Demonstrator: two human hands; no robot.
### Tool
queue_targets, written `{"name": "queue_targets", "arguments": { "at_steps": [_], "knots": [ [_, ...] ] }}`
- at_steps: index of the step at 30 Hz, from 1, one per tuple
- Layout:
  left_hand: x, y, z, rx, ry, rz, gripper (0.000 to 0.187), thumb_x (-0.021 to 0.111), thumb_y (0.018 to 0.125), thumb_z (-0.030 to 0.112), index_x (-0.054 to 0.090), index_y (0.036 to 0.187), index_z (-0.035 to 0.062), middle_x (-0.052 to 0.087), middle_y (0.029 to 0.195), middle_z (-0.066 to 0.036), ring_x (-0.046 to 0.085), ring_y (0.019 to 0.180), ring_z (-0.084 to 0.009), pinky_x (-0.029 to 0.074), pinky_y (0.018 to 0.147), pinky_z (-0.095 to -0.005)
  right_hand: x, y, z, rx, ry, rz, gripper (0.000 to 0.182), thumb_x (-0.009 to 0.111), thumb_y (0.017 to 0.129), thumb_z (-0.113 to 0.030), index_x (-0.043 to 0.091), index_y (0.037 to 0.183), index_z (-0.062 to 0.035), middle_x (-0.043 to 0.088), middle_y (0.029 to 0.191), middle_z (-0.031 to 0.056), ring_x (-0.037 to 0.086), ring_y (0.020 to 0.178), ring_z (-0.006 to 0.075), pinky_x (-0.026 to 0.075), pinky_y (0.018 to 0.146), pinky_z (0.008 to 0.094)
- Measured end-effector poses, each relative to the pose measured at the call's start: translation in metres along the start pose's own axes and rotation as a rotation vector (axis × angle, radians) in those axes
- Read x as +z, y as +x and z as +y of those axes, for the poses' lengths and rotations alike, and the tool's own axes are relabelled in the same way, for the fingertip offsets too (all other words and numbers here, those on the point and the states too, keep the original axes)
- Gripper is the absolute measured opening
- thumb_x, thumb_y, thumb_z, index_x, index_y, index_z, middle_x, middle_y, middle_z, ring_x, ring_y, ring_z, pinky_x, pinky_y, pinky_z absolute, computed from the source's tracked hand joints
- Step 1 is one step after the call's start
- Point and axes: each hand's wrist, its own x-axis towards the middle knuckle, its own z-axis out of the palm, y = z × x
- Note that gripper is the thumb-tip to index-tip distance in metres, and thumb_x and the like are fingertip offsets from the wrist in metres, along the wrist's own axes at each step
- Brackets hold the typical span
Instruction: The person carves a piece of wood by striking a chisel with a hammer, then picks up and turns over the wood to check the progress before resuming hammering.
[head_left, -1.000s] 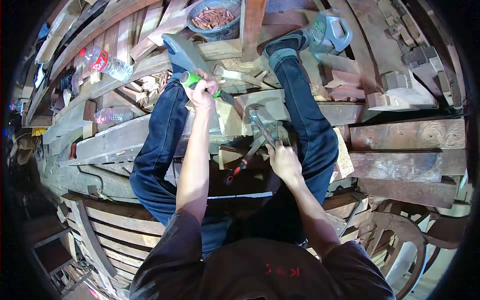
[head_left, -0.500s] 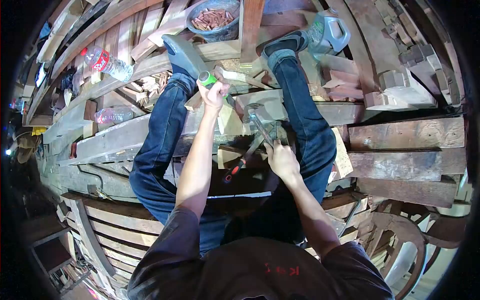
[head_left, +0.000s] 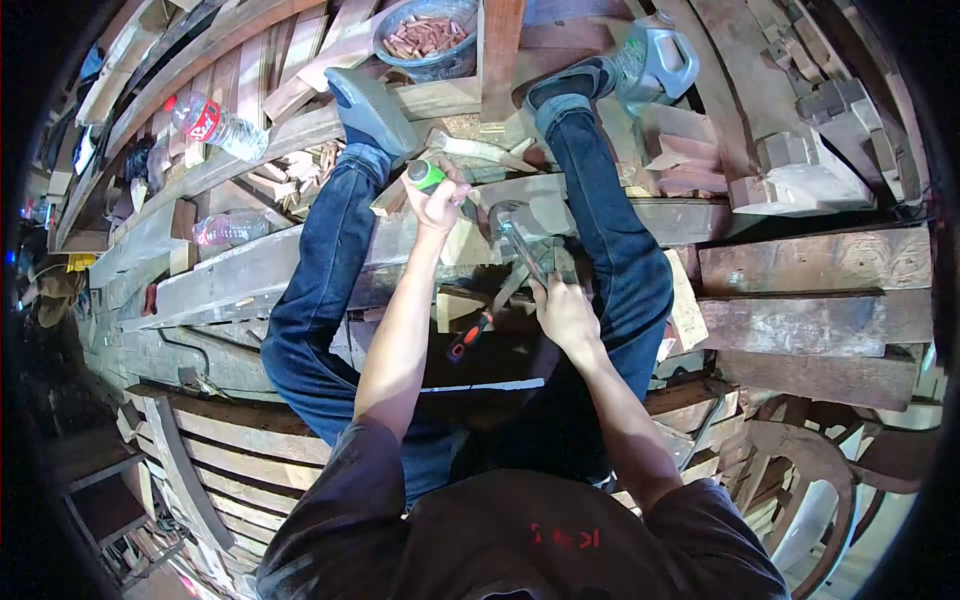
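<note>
Here, L hand (head_left: 436,203) reaching fwd, fingers wrapping green tool (head_left: 426,177), R hand (head_left: 568,314) nearer, clenched on hammer (head_left: 522,250).

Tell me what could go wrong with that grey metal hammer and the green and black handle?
The grey metal hammer in the right hand might miss the green and black handle and hit the bare left hand wrapped around it. That would hurt! A tool with a red and black handle lies between the legs, so it could get knocked. The left leg in blue jeans is close too, so a slip might bump it.
</note>
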Motion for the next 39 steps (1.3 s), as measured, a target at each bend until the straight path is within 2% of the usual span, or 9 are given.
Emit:
{"name": "queue_targets", "arguments": {
  "at_steps": [2, 9, 12, 17, 20, 23, 26, 30, 39],
  "knots": [
    [0.009, -0.001, 0.005, 0.032, 0.073, -0.019, 0.016, 0.056, 0.062, 0.003, 0.04, 0.061, 0.0031, 0.038, 0.05, -0.004, 0.033, 0.04, -0.0117, 0.028, 0.039, -0.0268, 0.0, 0.0, 0.0, 0.007, -0.006, 0.004, 0.044, 0.047, 0.099, -0.036, 0.06, 0.097, 0.0062, 0.065, 0.073, 0.0298, 0.066, 0.073, 0.0465, 0.056, 0.067, 0.0527],
    [0.001, -0.003, 0.007, 0.009, 0.109, -0.081, 0.018, 0.058, 0.062, 0.005, 0.04, 0.06, 0.0035, 0.039, 0.05, -0.004, 0.032, 0.041, -0.0122, 0.028, 0.04, -0.0264, 0.001, 0.001, 0.003, -0.001, 0.012, 0.009, 0.045, 0.047, 0.099, -0.036, 0.061, 0.095, 0.0063, 0.065, 0.073, 0.0296, 0.067, 0.073, 0.0459, 0.056, 0.067, 0.0524],
    [-0.002, -0.004, 0.005, -0.009, 0.038, -0.068, 0.013, 0.057, 0.059, -0.002, 0.044, 0.06, -0.0004, 0.044, 0.053, -0.004, 0.038, 0.042, -0.0108, 0.028, 0.04, -0.0253, 0.001, 0.001, 0.003, -0.004, 0.026, 0.027, 0.045, 0.048, 0.098, -0.036, 0.062, 0.094, 0.0066, 0.065, 0.073, 0.0298, 0.067, 0.074, 0.0459, 0.056, 0.068, 0.052],
    [-0.002, -0.005, -0.001, 0.013, 0.131, -0.1, 0.013, 0.058, 0.061, 0.002, 0.046, 0.061, -0.0009, 0.046, 0.056, -0.005, 0.043, 0.044, -0.012, 0.029, 0.04, -0.0235, -0.001, 0.0, 0.001, -0.001, 0.017, 0.005, 0.044, 0.047, 0.098, -0.035, 0.061, 0.095, 0.0069, 0.065, 0.075, 0.0306, 0.067, 0.075, 0.0458, 0.056, 0.068, 0.0519],
    [0.003, -0.006, -0.001, 0.024, 0.1, -0.107, 0.016, 0.058, 0.062, 0.005, 0.042, 0.062, 0.0022, 0.042, 0.052, -0.005, 0.036, 0.041, -0.012, 0.028, 0.04, -0.0253, 0.0, 0.0, 0.0, -0.002, 0.002, 0.019, 0.044, 0.047, 0.099, -0.035, 0.061, 0.097, 0.0068, 0.065, 0.076, 0.0305, 0.067, 0.075, 0.0458, 0.056, 0.067, 0.0522],
    [0.006, -0.008, -0.001, 0.049, 0.129, -0.094, 0.016, 0.057, 0.061, 0.005, 0.042, 0.061, 0.0025, 0.043, 0.051, -0.005, 0.036, 0.041, -0.0117, 0.028, 0.039, -0.0252, 0.002, -0.001, 0.0, 0.012, 0.039, 0.047, 0.041, 0.053, 0.096, -0.033, 0.062, 0.095, 0.0069, 0.064, 0.073, 0.0315, 0.066, 0.073, 0.0476, 0.054, 0.071, 0.0534],
    [0.011, -0.01, 0.004, 0.018, 0.159, -0.067, 0.016, 0.058, 0.06, 0.003, 0.043, 0.06, 0.002, 0.043, 0.051, -0.004, 0.036, 0.041, -0.011, 0.028, 0.04, -0.025, 0.001, 0.0, 0.0, -0.003, 0.045, 0.031, 0.041, 0.053, 0.096, -0.033, 0.062, 0.095, 0.007, 0.063, 0.071, 0.0313, 0.065, 0.073, 0.0481, 0.054, 0.07, 0.0536],
    [0.018, -0.011, 0.006, 0.011, 0.155, -0.052, 0.015, 0.059, 0.059, 0.001, 0.044, 0.06, 0.0011, 0.043, 0.052, -0.003, 0.037, 0.042, -0.0106, 0.028, 0.04, -0.025, -0.002, -0.002, -0.003, 0.013, 0.007, 0.017, 0.043, 0.049, 0.098, -0.035, 0.061, 0.094, 0.0057, 0.066, 0.077, 0.0293, 0.067, 0.076, 0.0445, 0.056, 0.069, 0.0504],
    [0.02, -0.012, 0.004, 0.053, 0.175, -0.082, 0.014, 0.059, 0.058, 0.001, 0.044, 0.058, 0.0006, 0.043, 0.052, -0.003, 0.037, 0.041, -0.0115, 0.029, 0.04, -0.0257, 0.0, -0.001, -0.001, 0.006, 0.009, 0.013, 0.045, 0.048, 0.098, -0.036, 0.062, 0.096, 0.0067, 0.066, 0.077, 0.0298, 0.067, 0.076, 0.0456, 0.056, 0.07, 0.0509]
  ]
}}
